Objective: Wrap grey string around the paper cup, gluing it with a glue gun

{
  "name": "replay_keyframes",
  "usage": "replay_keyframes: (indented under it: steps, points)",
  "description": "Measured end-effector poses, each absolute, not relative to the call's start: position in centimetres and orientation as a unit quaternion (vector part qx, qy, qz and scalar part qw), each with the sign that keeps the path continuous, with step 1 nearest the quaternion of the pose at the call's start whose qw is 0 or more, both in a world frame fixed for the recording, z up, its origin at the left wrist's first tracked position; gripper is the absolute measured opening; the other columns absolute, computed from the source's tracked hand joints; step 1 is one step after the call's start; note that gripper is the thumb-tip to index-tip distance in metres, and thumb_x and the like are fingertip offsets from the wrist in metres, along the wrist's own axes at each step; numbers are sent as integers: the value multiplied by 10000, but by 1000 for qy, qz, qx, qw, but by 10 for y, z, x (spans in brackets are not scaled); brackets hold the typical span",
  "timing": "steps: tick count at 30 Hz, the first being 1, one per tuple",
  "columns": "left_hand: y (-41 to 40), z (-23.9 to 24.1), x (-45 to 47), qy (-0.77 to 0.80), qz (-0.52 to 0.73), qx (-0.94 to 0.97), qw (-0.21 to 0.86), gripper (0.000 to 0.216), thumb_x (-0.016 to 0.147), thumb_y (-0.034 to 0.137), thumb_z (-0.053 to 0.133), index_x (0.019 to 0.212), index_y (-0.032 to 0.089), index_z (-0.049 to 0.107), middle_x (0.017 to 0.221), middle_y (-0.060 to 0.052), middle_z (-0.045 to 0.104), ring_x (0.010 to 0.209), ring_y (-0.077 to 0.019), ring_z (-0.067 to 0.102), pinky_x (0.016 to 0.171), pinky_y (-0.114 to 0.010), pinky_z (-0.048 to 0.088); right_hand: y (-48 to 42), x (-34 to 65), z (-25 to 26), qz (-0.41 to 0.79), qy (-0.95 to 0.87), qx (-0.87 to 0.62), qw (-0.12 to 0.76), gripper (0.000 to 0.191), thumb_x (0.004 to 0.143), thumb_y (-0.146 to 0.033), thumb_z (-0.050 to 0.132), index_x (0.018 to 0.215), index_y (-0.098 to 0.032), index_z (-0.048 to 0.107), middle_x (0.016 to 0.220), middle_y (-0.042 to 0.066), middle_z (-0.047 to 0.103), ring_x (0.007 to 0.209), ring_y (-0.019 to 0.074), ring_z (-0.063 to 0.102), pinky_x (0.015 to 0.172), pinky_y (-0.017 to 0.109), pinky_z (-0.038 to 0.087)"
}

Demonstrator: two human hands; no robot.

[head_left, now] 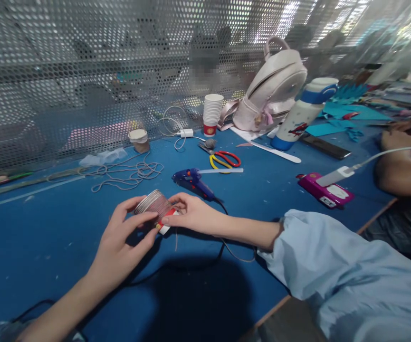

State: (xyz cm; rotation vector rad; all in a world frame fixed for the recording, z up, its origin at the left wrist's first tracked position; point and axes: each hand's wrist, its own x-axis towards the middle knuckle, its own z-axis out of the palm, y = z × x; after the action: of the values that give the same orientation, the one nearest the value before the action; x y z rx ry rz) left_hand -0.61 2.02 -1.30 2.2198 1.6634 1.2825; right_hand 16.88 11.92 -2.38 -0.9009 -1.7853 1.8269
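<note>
Between my two hands, just above the blue table, a small paper cup [154, 205] is held tilted on its side. Grey cord is wound around much of it, and its red and white end shows at the right. My left hand [121, 237] has its fingers and thumb around the wound part. With thumb and fingers, my right hand [191, 213] pinches the red end. A loose bit of cord [176, 240] dangles below the cup. Just beyond my hands lies a blue glue gun [193, 182] with a glue stick [223, 170] in its back.
Scissors [226, 160] with red and yellow handles, tangled grey cord [130, 173], a cord-wrapped cup [140, 140] and stacked paper cups [212, 114] lie farther back. A bottle [303, 114], backpack [271, 90] and purple power strip [326, 189] are to the right, near another person's arm [401, 161].
</note>
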Motion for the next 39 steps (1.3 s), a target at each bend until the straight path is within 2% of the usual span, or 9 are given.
replay_keyframes:
  steps: [4, 9, 16, 20, 25, 27, 29, 32, 39]
  points:
    - [21, -15, -5, 525, 405, 747, -39, 147, 820, 156, 657, 941, 235, 683, 1296, -87, 509, 1158, -242, 531, 921, -429, 476, 117, 170, -22, 707, -593, -325, 207, 559, 606, -401, 829, 998, -161, 510, 880, 10, 638, 757, 109, 595, 657, 226, 447]
    - [18, -16, -7, 536, 407, 739, -9, 109, 847, 154, 624, 890, 239, 677, 1280, -79, 528, 1139, -233, 546, 912, -441, 481, 113, 171, -15, 742, -561, -321, 178, 583, 596, -457, 827, 988, -164, 512, 728, -45, 566, 543, 49, 455, 448, 176, 323]
    - [18, -15, -6, 530, 380, 757, -51, 101, 876, 126, 566, 875, 205, 628, 1325, -112, 486, 1242, -247, 477, 972, -454, 450, 115, 171, -12, 826, -456, -284, 172, 490, 561, -373, 857, 852, -152, 531, 521, -94, 439, 436, 27, 333, 386, 160, 190]
    - [20, -17, -8, 528, 372, 761, -66, 87, 876, 124, 563, 889, 191, 618, 1337, -130, 468, 1265, -250, 459, 996, -438, 441, 119, 172, -13, 862, -406, -263, 151, 366, 628, -325, 817, 779, -134, 543, 529, -75, 454, 430, 16, 318, 389, 151, 156]
    - [21, -21, -21, 542, 343, 764, -71, 86, 895, 169, 526, 887, 183, 611, 1351, -140, 447, 1278, -272, 442, 992, -432, 435, 124, 172, -7, 888, -347, -254, 164, 210, 747, -269, 704, 759, -122, 555, 539, -59, 481, 411, 14, 328, 388, 144, 187]
    - [19, -20, -28, 558, 335, 756, -64, 98, 904, 203, 511, 880, 185, 604, 1284, -131, 498, 1215, -264, 496, 947, -408, 458, 124, 172, -6, 887, -350, -247, 171, 205, 750, -262, 700, 768, -123, 551, 566, -51, 501, 419, 13, 345, 386, 140, 192]
    - [16, -16, -32, 586, 350, 729, -46, 104, 912, 227, 504, 864, 196, 591, 1106, -87, 584, 1054, -218, 584, 863, -351, 489, 123, 172, -7, 874, -374, -248, 185, 234, 733, -266, 723, 797, -122, 550, 600, -42, 519, 436, 14, 366, 383, 138, 189]
    - [12, -6, -28, 608, 385, 694, -30, 82, 903, 229, 537, 843, 212, 591, 871, -9, 625, 811, -150, 620, 740, -273, 499, 119, 170, -10, 848, -408, -266, 209, 315, 702, -277, 759, 863, -134, 529, 630, -43, 531, 451, 18, 375, 381, 142, 199]
    - [18, 5, -1, 518, 389, 755, -97, 112, 858, 125, 601, 926, 201, 647, 831, -10, 659, 751, -135, 634, 692, -261, 501, 111, 169, -10, 826, -438, -292, 203, 342, 701, -292, 761, 890, -155, 511, 597, -64, 498, 457, 28, 369, 384, 155, 213]
